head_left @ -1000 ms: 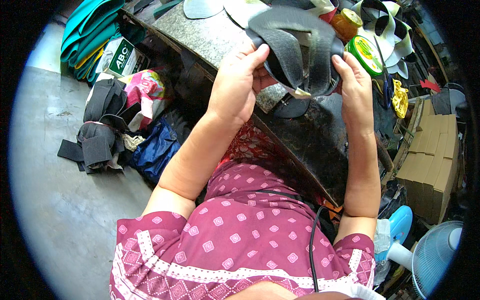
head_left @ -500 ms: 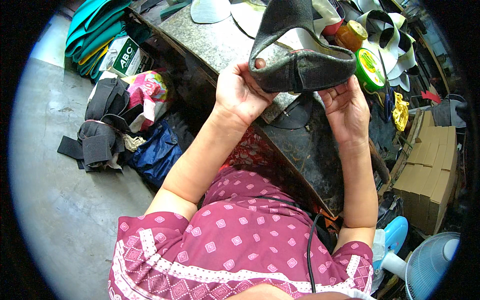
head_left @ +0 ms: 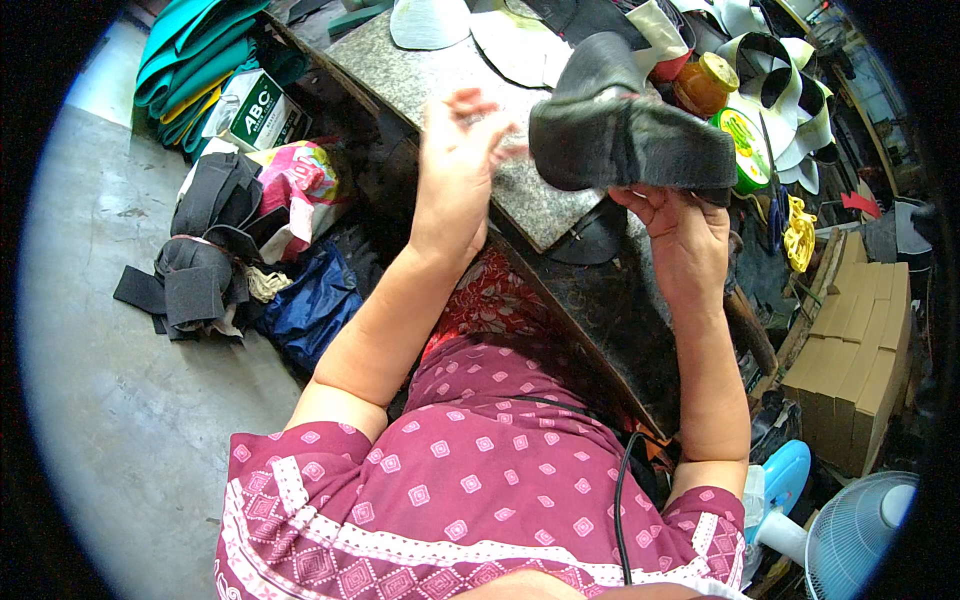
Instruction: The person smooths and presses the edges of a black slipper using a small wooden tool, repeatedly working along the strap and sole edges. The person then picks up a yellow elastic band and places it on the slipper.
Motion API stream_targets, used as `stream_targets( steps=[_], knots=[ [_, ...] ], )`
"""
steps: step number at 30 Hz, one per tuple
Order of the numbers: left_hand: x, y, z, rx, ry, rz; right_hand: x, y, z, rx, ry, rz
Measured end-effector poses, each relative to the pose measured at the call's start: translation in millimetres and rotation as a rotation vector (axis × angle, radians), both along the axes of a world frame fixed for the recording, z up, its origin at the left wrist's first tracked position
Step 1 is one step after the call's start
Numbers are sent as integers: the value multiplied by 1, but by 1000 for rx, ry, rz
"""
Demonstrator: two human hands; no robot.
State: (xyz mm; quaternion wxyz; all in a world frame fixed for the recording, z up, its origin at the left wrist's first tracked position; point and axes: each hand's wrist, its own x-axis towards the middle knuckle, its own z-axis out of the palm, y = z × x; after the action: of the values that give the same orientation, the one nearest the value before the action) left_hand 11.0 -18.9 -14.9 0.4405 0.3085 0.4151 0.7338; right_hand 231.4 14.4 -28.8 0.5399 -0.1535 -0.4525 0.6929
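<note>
A black shoe upper (head_left: 645, 140), with a seam running down its heel end, is held up over the workbench. Gripping its lower edge from below is my right hand (head_left: 685, 230), the fingers curled and partly hidden behind the material. My left hand (head_left: 455, 165) is off the upper, a short way to its left, above the grey stone slab (head_left: 385, 90). Its fingers are apart and somewhat smeared by motion, with nothing in them. White sole-shaped pieces (head_left: 515, 50) lie on the slab behind the upper.
Right of the upper stand an amber jar (head_left: 703, 85) and a round green tub (head_left: 748, 160). Near them are scissors (head_left: 776, 215), a yellow bundle (head_left: 799, 235) and curled white strips. Stacked cardboard (head_left: 850, 325) and a fan (head_left: 865, 535) are at right; teal sheets (head_left: 195, 60) lie far left.
My left hand has let go of the shoe upper and moved away to the left. The upper has shifted right and turned, staying in my right hand.
</note>
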Motion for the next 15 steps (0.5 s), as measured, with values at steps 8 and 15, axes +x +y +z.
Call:
stream_targets(
  steps=[8,15],
  knots=[
    [9,-24,36,689,1363,249,0,-3,-13,6,-128,-98],
    [5,-6,34,300,963,48,2,-2,-12,-38,-149,-146]
  ],
)
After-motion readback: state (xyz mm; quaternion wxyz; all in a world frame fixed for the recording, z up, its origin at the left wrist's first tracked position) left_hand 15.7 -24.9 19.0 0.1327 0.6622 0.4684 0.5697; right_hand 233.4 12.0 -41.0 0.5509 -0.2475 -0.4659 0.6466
